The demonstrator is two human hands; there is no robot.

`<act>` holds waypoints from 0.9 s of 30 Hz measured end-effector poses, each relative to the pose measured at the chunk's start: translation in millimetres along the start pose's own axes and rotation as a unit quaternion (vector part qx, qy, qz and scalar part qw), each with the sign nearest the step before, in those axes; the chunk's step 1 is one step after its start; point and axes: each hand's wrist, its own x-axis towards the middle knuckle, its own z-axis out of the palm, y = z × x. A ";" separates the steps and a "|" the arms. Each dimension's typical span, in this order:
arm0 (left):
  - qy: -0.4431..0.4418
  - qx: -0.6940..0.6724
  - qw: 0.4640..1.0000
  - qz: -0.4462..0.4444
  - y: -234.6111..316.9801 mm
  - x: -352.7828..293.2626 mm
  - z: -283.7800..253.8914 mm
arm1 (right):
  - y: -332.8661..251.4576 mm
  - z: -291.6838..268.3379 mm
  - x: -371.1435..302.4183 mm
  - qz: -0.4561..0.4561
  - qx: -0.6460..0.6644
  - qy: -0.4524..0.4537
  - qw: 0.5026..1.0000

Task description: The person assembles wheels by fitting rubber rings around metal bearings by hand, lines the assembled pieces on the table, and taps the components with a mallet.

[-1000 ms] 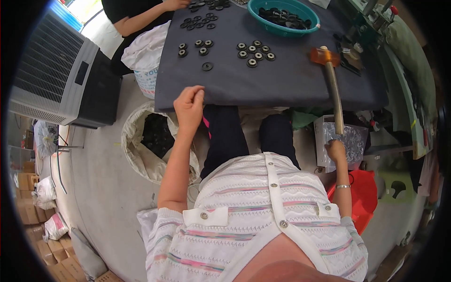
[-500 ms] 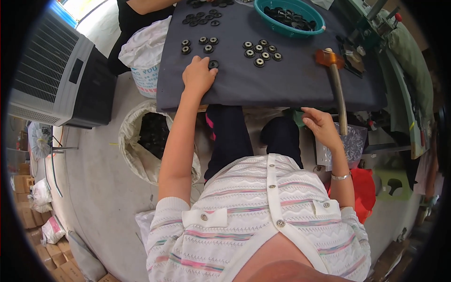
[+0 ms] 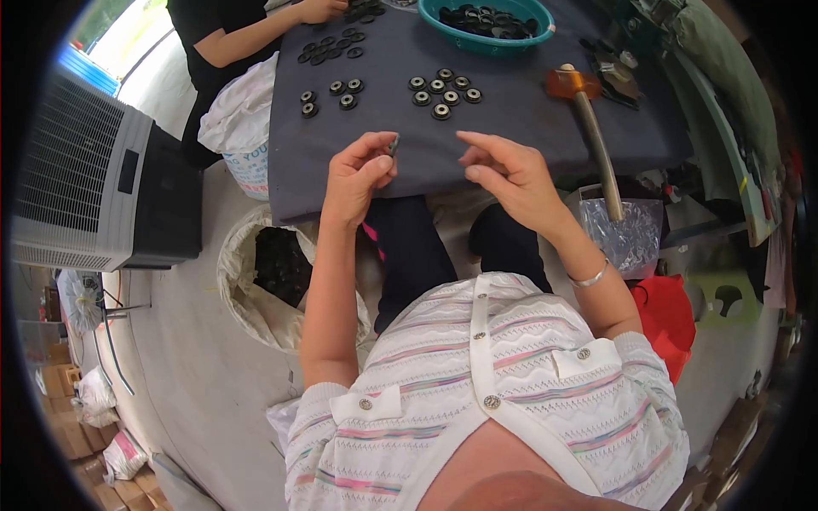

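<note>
My left hand (image 3: 362, 177) is raised over the near edge of the grey-covered table (image 3: 503, 95), pinching a small dark round disc (image 3: 393, 145) between thumb and fingers. The disc is turned nearly edge-on. To its right, my right hand (image 3: 509, 177) is open, thumb and forefinger apart, nothing between them. Beyond the hands lies a cluster of black wheels with metal centres (image 3: 441, 88). More such wheels (image 3: 347, 87) lie to the left. Farther back sit several plain black discs (image 3: 329, 49).
A teal basin (image 3: 486, 38) holds black parts at the back. A mallet (image 3: 594, 128) with an amber head hangs its handle over the table edge. A co-worker's arm (image 3: 260, 38) reaches in at far left. An open sack (image 3: 232, 281) stands below left.
My left hand has lifted the dark disc off the table and drawn it nearer. My right hand has come up and leftward toward it. The view has shifted slightly.
</note>
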 end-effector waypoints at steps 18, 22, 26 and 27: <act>-0.039 0.263 0.925 0.270 -13.9 -6.1 80.4 | 2.2 15.2 -13.2 -0.026 0.115 0.106 0.987; -0.040 0.255 0.930 0.263 -13.0 1.2 92.6 | -1.7 -7.2 -25.7 -0.091 -0.027 0.167 0.981; 0.042 0.381 0.898 0.215 -26.7 19.0 46.3 | 6.6 -64.5 -32.3 -0.029 0.126 0.220 0.967; 0.064 0.396 0.889 0.220 -40.6 24.2 22.8 | 6.8 -90.4 -31.8 -0.023 0.138 0.269 0.953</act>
